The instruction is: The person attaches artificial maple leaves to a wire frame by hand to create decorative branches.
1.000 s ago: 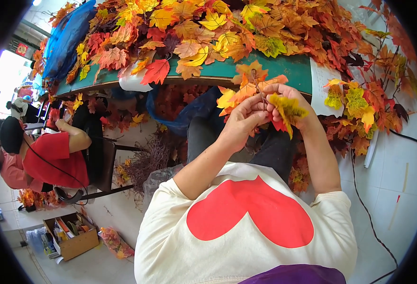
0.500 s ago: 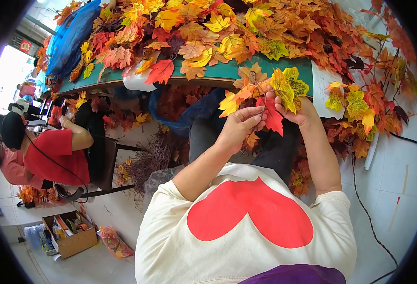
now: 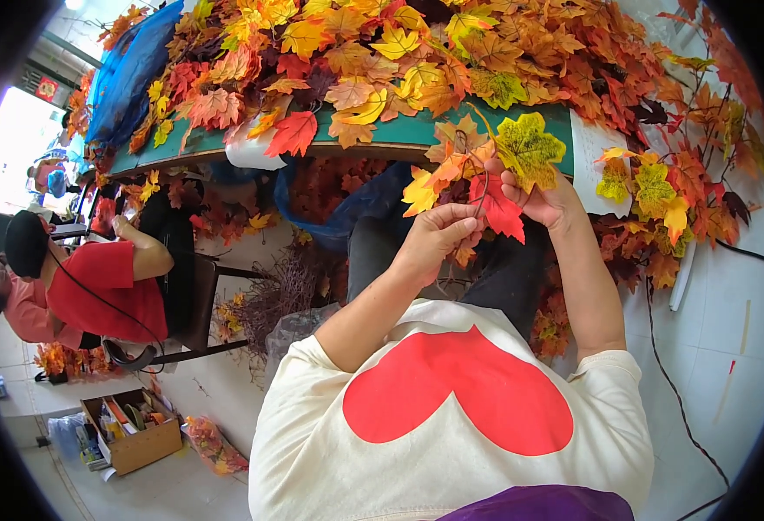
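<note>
In front of my lap I hold a small spray of artificial maple leaves. My left hand [image 3: 435, 240] pinches its thin brown stem between thumb and fingertips. Attached there are orange leaves [image 3: 458, 144], a yellow leaf [image 3: 418, 191] and a red leaf [image 3: 503, 214]. My right hand [image 3: 545, 203] has its fingers closed at the base of a yellow-green leaf [image 3: 531, 148], just right of the stem. Fingers and leaves cover the exact joint. Past my hands, a green table [image 3: 373, 144] carries a thick heap of autumn leaves [image 3: 486, 48].
A finished-looking leafy branch [image 3: 660, 191] stands at the right. Blue plastic [image 3: 330, 227] hangs under the table, and bare twigs [image 3: 286, 291] lie on the floor. Seated at the left is a person in red [image 3: 108, 282]. A cardboard box [image 3: 143, 443] and black cable [image 3: 677, 399] lie lower.
The yellow-green leaf has turned more face-on and shifted slightly right and up with my right fingers. The red leaf shows more fully. My left hand keeps its pinch nearly in place.
</note>
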The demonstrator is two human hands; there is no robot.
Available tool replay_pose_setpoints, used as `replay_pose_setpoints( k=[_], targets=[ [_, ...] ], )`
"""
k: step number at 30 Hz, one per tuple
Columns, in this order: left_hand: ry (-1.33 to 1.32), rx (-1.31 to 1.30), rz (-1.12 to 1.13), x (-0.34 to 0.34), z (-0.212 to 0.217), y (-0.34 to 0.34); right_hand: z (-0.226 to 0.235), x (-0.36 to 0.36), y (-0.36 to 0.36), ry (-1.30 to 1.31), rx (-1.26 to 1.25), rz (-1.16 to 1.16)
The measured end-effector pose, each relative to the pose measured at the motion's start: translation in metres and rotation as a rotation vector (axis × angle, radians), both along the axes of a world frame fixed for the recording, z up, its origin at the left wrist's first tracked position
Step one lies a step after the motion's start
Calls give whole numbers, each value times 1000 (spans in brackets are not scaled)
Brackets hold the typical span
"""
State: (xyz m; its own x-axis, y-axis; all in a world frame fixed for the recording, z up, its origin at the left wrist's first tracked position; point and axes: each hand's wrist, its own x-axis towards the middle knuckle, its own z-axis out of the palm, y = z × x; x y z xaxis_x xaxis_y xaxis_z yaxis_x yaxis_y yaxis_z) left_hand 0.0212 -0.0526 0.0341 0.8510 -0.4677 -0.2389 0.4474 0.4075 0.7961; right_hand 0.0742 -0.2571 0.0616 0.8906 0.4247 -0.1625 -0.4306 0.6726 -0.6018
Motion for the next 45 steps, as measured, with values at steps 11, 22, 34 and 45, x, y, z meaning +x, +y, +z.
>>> replay_pose_setpoints(
  k=[11,22,34,45],
  targets=[
    [175,-271,-48,-2,10,5,23,0,9,-37,-115,23],
    [257,-315,-73,-3,13,6,24,-1,8,11,-98,50],
    [-53,2,-91,-3,22,4,28,9,1,-61,-80,24],
    [147,-253,271,-16,58,12,18,13,0,-83,-216,135]
  ],
)
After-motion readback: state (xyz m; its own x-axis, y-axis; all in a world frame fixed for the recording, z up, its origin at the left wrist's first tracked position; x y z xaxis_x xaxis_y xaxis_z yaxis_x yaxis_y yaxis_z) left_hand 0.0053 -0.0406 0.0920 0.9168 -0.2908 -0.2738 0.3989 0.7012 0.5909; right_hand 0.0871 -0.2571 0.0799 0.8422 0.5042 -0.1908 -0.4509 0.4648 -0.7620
